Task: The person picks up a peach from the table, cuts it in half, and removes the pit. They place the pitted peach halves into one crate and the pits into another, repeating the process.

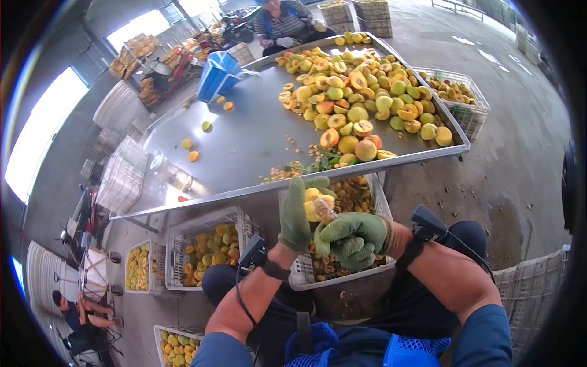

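Note:
In a green glove, my left hand (297, 215) is wrapped round a yellow peach piece (313, 206), just past the metal table's near edge. My right hand (354, 237), gloved too, is closed beside the fruit; a small brownish object shows between its fingers and the peach, too unclear to name. Both hands are above a white crate (304, 273) holding dark pits and scraps (356, 194). Halved and whole peaches (358, 114) are heaped on the right part of the metal table (244, 134).
Crates of peaches stand at lower left (173, 263) and beyond the table's right edge (483, 110). A blue bag (219, 76) lies on the table's far left. A person (287, 24) sits across the table; another person (88, 315) sits far left.

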A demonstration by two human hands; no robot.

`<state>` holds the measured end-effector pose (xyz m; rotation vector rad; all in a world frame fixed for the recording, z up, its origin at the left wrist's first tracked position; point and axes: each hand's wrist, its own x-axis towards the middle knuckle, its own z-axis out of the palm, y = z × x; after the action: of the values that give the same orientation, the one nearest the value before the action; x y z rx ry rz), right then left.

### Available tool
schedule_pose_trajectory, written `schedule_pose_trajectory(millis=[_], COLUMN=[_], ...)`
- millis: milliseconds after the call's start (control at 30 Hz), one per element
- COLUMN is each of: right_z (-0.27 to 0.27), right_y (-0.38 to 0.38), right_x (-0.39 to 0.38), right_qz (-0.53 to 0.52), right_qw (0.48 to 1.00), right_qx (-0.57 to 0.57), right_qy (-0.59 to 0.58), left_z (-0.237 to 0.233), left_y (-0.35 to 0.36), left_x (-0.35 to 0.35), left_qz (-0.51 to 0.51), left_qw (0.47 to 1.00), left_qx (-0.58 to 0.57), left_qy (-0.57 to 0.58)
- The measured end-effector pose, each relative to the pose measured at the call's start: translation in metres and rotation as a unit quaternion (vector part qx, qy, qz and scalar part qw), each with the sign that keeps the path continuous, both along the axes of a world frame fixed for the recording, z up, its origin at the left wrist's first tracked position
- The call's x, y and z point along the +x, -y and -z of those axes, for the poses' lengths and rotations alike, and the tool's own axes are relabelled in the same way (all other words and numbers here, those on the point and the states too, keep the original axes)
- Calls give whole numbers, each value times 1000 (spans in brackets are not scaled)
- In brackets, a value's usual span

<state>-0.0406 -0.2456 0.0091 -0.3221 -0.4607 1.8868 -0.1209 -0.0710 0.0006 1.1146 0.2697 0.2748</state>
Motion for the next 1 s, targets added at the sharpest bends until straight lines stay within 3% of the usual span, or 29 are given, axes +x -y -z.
schedule_pose_trajectory(millis=[33, 100, 267, 367, 400, 433, 467, 500, 533, 567, 600, 700, 733, 800, 867, 900, 967, 1000], right_z=[-9, -30, -39, -34, -25, -8, 6, 15, 24, 27, 3, -25, -25, -39, -42, -36, -32, -33], right_y=[1, 4, 4, 8, 8, 4, 4, 7, 10, 12, 17, 27, 26, 26, 22, 19, 17, 17], right_x=[1, 3, -10, -9, -7, -4, -2, -1, -2, 0, -1, 0, 2, 4, 7, 6, 7, 9], right_qz=[15, 47, 23, 46, 59, 73, 87, 90, 92, 93, 59, 85, 116, 144, 178, 195, 214, 216], right_qw=[989, 904, 817, 841, 798, 749, 696, 660, 622, 583, 601, 611, 617, 650, 667, 669, 670, 669], right_qx=[-70, -197, -220, -181, -203, -225, -248, -246, -244, -239, -253, -245, -222, -202, -184, -176, -165, -161], right_qy=[128, 375, 532, 508, 564, 618, 668, 704, 738, 771, 756, 748, 746, 718, 700, 695, 691, 693], left_z=[1, -4, -20, -33, -44, -60, -51, -36, -21, -25, -27, -56, -71, -91, -81, -71, -35, -18], left_y=[-8, -24, -51, -66, -65, -70, -106, -145, -184, -206, -218, -209, -196, -163, -134, -127, -119, -112], left_x=[-3, -11, -40, -64, -73, -81, -92, -109, -126, -141, -146, -123, -98, -40, 19, 52, 127, 158], left_qz=[-12, -40, -26, -39, -66, -85, -36, -6, -3, 14, 28, -24, -31, -4, -16, 5, 1, -23], left_qw=[1000, 998, 997, 983, 971, 949, 944, 877, 773, 695, 607, 576, 676, 733, 702, 652, 617, 634], left_qx=[18, 54, 38, 159, 207, 228, 249, 431, 600, 669, 728, 748, 659, 621, 696, 751, 781, 758], left_qy=[-6, -18, -63, -87, -97, -202, -216, -212, -204, -263, -319, -329, -327, -278, -150, -99, -100, -151])
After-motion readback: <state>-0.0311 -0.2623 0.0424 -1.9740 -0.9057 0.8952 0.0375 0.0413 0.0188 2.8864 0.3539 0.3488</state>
